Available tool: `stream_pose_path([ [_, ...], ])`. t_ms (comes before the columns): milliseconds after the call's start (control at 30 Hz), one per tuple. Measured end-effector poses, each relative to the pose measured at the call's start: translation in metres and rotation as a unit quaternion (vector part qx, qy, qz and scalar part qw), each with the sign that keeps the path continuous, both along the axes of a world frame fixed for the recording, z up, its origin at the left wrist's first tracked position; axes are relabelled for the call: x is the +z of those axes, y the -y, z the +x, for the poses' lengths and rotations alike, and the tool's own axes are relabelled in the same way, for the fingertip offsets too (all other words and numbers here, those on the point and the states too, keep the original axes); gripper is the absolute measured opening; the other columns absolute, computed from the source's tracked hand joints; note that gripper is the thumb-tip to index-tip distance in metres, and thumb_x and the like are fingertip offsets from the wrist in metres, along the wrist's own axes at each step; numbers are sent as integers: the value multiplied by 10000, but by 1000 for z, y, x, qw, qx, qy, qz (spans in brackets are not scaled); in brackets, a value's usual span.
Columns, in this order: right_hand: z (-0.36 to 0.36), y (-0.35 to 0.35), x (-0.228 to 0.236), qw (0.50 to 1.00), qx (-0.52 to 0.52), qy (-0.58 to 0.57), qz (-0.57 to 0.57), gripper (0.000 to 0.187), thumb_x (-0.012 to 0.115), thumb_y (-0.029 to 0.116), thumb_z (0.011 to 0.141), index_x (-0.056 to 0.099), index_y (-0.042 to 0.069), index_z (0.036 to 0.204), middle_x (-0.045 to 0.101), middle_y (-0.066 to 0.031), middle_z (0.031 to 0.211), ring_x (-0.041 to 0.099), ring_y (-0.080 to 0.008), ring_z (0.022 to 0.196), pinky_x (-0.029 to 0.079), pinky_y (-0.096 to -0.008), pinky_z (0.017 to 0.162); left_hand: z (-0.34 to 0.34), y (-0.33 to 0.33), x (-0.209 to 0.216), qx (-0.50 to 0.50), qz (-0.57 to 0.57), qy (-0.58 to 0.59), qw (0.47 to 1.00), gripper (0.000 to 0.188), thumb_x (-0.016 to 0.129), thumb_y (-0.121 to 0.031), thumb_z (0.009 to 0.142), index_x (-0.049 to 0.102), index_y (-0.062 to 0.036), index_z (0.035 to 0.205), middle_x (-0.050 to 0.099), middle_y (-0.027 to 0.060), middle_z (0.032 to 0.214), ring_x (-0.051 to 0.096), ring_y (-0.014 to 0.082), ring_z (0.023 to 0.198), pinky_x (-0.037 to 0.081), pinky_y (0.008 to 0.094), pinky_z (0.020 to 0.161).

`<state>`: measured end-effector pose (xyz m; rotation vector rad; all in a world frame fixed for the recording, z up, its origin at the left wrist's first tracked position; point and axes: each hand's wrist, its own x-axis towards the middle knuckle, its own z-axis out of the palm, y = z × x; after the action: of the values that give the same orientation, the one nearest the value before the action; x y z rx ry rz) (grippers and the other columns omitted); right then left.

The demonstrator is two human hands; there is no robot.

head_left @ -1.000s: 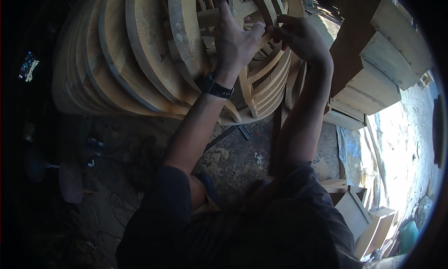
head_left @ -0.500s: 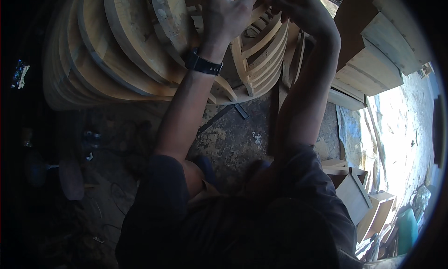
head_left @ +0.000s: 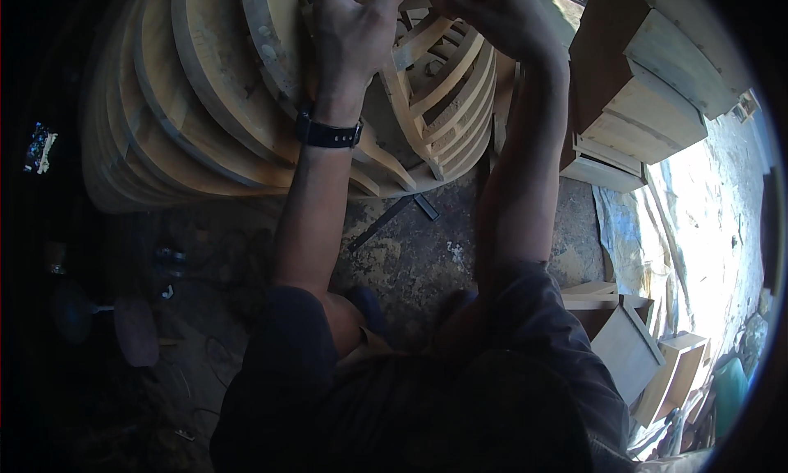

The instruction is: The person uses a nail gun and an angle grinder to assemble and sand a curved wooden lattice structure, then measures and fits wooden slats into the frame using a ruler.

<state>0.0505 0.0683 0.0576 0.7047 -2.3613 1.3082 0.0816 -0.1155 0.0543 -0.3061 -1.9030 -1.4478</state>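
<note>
A large rounded wooden frame [head_left: 197, 87] of curved ribs fills the upper left and middle. My left hand [head_left: 357, 25], with a dark watch [head_left: 328, 133] on its wrist, is at the frame's upper part; its thumb is bent in and its other fingers are mostly hidden. Just right of it, my right hand [head_left: 501, 17] reaches in with bent fingers, beside thin curved slats [head_left: 450, 83]. The fingers of both hands are closed at the upper picture edge, and what they hold cannot be made out.
A black angled tool or bar [head_left: 382, 222] lies on the worn floor below the frame. Stacked wooden boxes [head_left: 657, 103] stand at the right. Wooden drawers [head_left: 620, 342] and a green container [head_left: 727, 395] sit lower right, by a bright sheet [head_left: 698, 227]. Dark clutter is at left.
Both hands sit slightly farther left in the picture and a little nearer its upper edge. The wooden frame appears slightly lower, as the view has shifted. Both hands stay at the frame.
</note>
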Motion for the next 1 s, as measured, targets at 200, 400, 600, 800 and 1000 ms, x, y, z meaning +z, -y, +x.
stream_pose_path([
  [200, -17, -24, -8, 983, -179, -44, 23, 299, 744, 300, 874, 766, 56, 1046, 748, -157, 810, 720, -242, 742, 532, -387, 678, -2, 2, -5, 1, -43, 8, 999, 762, 664, -169, 909, 311, 72, 1540, 538, 242, 1430, 551, 298, 1294, 445, 370, 1075],
  [400, -74, -61, -76, 991, -116, 47, -46, 315, 752, 285, 870, 761, 43, 1072, 759, -196, 903, 731, -307, 826, 559, -413, 752, -13, -10, -26, 24, -132, -104, 985, 763, 662, -148, 902, 306, 84, 1536, 474, 246, 1489, 480, 314, 1370, 390, 384, 1133],
  [600, -73, -58, -86, 987, -119, 99, 44, 350, 774, 311, 826, 768, 56, 1066, 759, -207, 912, 733, -319, 829, 565, -416, 745, -17, 0, -27, -53, -28, -36, 998, 777, 768, -120, 862, 348, 77, 1486, 578, 176, 1320, 580, 243, 1213, 463, 353, 1060],
  [800, -79, -52, -90, 993, -45, 110, 1, 341, 770, 306, 837, 769, 37, 1046, 763, -178, 875, 726, -260, 802, 553, -398, 712, -16, 4, -25, -28, -64, -6, 998, 793, 765, -126, 858, 339, 54, 1503, 583, 176, 1302, 583, 258, 1219, 450, 374, 1079],
  [1000, -79, -58, -77, 996, -43, 25, -68, 255, 738, 242, 877, 764, 4, 964, 753, -131, 857, 702, -210, 814, 531, -356, 749, -14, -11, -27, -30, -37, -49, 998, 749, 658, -125, 891, 320, 92, 1523, 457, 246, 1496, 477, 312, 1367, 378, 383, 1143],
])
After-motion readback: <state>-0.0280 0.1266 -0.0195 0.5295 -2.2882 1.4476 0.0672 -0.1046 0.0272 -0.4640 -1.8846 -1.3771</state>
